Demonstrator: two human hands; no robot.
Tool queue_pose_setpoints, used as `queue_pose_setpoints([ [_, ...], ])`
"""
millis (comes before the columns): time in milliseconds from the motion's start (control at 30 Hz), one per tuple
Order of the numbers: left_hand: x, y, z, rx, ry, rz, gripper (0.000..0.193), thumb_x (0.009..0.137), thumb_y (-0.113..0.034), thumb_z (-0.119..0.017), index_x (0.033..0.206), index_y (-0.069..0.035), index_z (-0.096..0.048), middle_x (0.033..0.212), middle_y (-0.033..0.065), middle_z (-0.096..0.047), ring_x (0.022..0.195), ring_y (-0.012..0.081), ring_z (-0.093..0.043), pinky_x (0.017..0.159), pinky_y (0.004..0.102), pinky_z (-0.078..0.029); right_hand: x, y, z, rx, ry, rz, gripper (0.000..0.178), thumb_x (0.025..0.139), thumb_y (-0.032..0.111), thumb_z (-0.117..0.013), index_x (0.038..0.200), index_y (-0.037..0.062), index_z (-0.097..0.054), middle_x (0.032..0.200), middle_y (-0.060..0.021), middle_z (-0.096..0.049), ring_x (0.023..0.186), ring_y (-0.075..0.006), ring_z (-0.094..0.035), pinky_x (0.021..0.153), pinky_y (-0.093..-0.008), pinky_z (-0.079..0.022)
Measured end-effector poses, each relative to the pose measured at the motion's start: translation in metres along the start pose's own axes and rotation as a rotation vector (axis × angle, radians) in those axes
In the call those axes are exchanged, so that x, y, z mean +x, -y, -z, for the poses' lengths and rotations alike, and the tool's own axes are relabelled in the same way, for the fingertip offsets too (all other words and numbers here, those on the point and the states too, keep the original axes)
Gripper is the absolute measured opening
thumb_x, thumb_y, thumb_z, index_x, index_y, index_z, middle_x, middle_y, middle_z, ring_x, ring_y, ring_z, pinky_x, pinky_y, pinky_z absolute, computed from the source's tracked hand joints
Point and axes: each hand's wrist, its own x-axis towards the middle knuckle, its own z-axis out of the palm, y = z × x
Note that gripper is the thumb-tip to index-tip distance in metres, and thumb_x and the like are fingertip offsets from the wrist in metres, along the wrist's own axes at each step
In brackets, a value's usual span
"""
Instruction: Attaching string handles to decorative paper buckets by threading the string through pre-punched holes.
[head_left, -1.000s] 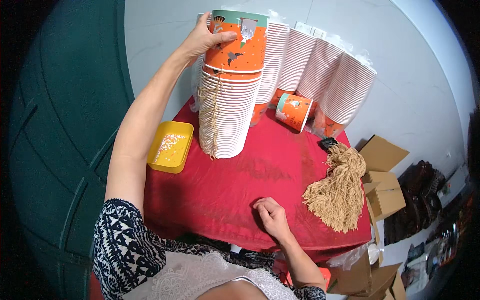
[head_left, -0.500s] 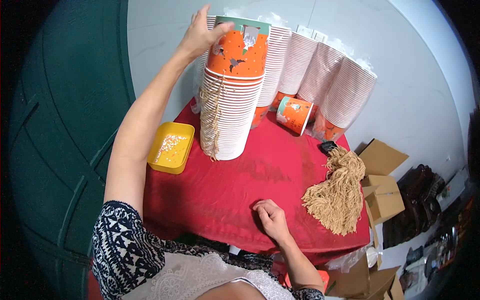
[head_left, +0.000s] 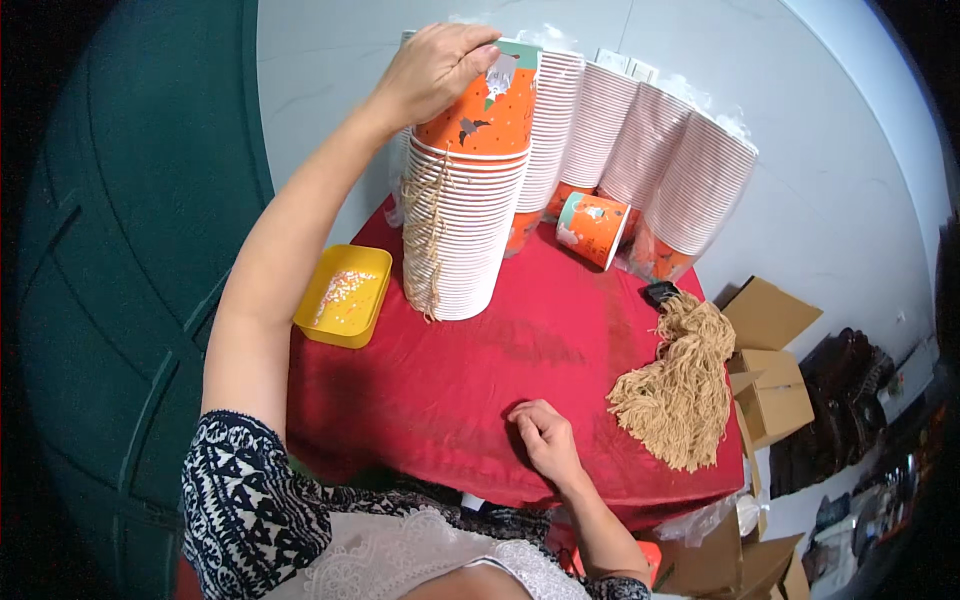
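Note:
My left hand [head_left: 432,68] is raised and grips the rim of an orange paper cup [head_left: 480,110] that sits on top of a tall stack of white-rimmed cups [head_left: 462,240]. Tan strings [head_left: 430,240] hang down the stack's left side. My right hand [head_left: 545,440] rests on the red tablecloth [head_left: 450,390] near the front edge, fingers loosely curled, holding nothing. A bundle of tan string handles [head_left: 680,385] lies on the cloth to the right of that hand.
A yellow tray [head_left: 343,296] with small pieces sits at the table's left edge. Several leaning cup stacks [head_left: 640,150] stand at the back, with one orange cup [head_left: 592,228] on its side. Cardboard boxes [head_left: 770,385] stand to the right.
My left hand has pressed the orange cup lower onto the stack and shifted over its rim. My right hand has stayed on the cloth.

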Motion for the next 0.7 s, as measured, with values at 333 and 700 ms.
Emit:
queue_pose_setpoints([
  [333,-0.010,0.003,-0.021,-0.008,-0.226,-0.065,0.034,0.094,-0.028,-0.056,0.116,-0.004,-0.066,0.117,0.0148,-0.068,0.111,0.0325,-0.061,0.099,0.0409,-0.043,0.003,0.000,0.004,0.024,0.054,0.010,0.013,0.093,0.005,-0.057,0.094,-0.0046,-0.066,0.098,-0.0159,-0.068,0.095,-0.0264,-0.065,0.086,-0.0349,-0.051],
  [700,-0.064,-0.155,-0.110,-0.156,0.188,-0.317,0.014,0.077,-0.010,-0.066,0.087,-0.004,-0.060,0.070,0.0111,-0.056,0.068,0.0293,-0.059,0.062,0.0426,-0.049,0.059,-0.019,0.074,-0.186,-0.086,-0.029,0.020,0.091,0.014,-0.060,0.092,-0.0044,-0.066,0.091,-0.0235,-0.066,0.089,-0.0387,-0.065,0.079,-0.0445,-0.052],
])
